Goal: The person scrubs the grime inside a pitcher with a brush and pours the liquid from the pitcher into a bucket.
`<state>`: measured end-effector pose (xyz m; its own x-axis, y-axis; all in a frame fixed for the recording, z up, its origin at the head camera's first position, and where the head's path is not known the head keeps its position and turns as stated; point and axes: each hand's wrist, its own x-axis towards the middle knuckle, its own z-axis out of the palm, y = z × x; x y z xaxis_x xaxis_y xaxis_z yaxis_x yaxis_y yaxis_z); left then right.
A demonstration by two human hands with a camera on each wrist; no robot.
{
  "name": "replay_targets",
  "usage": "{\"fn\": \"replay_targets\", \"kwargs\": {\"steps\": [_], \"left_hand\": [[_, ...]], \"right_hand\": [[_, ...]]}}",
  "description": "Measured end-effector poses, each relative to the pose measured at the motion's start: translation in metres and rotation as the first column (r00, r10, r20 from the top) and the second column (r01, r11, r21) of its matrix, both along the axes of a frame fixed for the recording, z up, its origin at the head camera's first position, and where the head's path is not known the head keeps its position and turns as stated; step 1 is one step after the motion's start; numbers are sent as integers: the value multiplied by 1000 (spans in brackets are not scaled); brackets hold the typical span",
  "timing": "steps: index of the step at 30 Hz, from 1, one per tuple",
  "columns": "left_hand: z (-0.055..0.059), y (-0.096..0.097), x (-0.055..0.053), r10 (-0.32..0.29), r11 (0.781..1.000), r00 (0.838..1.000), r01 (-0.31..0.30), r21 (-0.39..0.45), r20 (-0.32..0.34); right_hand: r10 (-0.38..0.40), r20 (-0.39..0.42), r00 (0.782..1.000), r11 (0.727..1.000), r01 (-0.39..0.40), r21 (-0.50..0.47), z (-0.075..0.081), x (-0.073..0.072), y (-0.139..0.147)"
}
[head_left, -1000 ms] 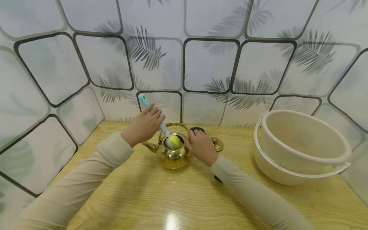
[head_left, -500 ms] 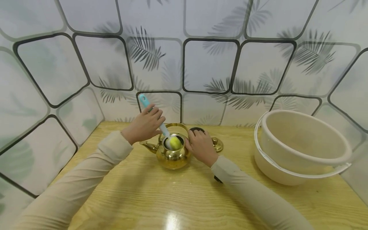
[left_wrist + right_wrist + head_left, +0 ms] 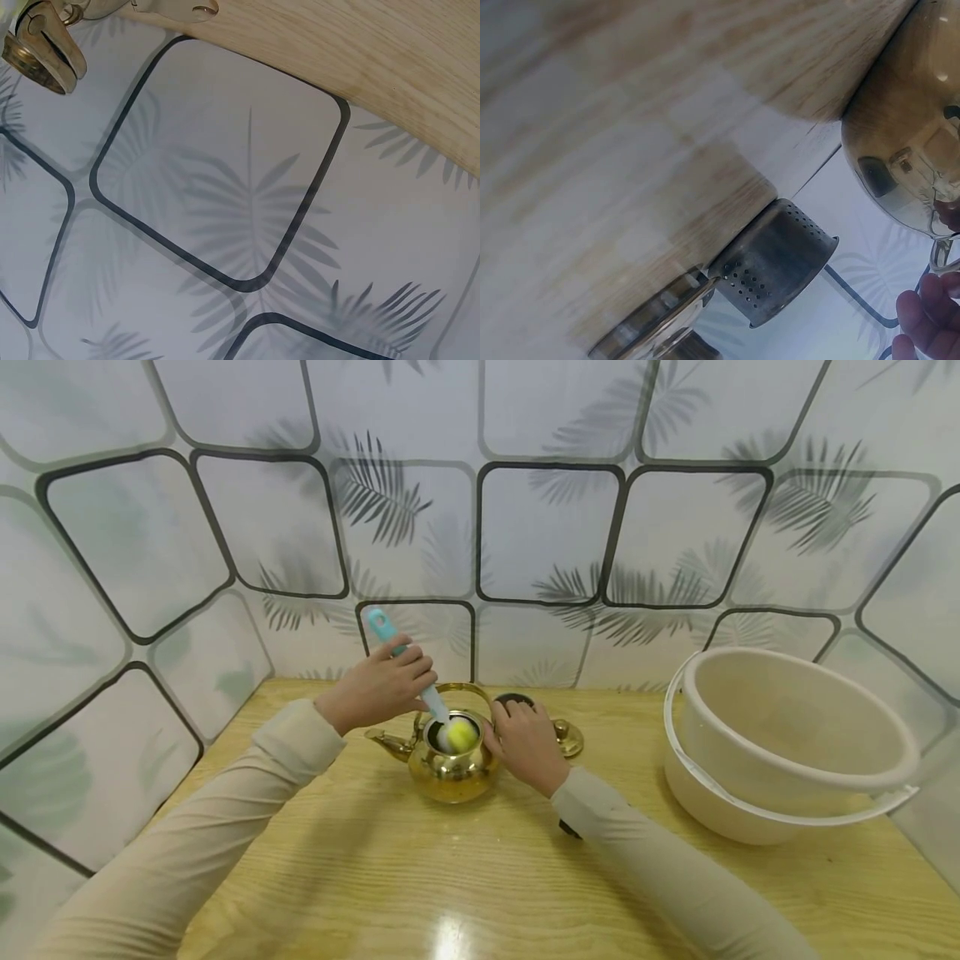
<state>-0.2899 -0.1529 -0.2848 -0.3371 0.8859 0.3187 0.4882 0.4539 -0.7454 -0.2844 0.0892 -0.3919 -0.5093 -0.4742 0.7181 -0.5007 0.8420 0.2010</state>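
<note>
While tabletop stretched before the brass teapot in the head view, the left hand gripped a sponge brush inside it, the right hand its flank. Left wrist: teapot metal showed by the back edge. Right wrist: perforated strainer stood between lid and teapot.

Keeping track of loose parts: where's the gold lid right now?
In the head view, the gold lid lies on the table, just right of the right hand; the right wrist view shows it beside the perforated cup.
</note>
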Motion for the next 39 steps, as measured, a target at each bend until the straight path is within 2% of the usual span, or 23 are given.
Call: {"fn": "replay_targets", "kwargs": {"steps": [7, 15, 24, 31, 34, 39], "left_hand": [[-1, 2, 2, -75, 997, 997, 75, -7, 5], [4, 1, 8, -83, 996, 995, 85, -41, 50], [12, 3, 15, -47, 993, 998, 52, -108, 49], [16, 6, 19, 3, 985, 1000, -7, -171, -25], [18, 7, 20, 25, 984, 999, -32, -177, -40], [16, 8, 21, 73, 986, 997, -76, -148, -29]], "right_hand": [[-14, -2, 1000, 1000, 14, 9, -1, 1, 0], [-19, 4, 1000, 1000, 18, 15, -3, 1, 0], [-28, -6, 1000, 999, 28, 17, -4, 0, 0], [-17, -14, 1000, 1000, 17, 8, -3, 0, 0], [-14, -12, 1000, 1000, 14, 3, -2, 0, 0], [-8, 9, 1000, 1000, 8, -3, -1, 0, 0]]}}
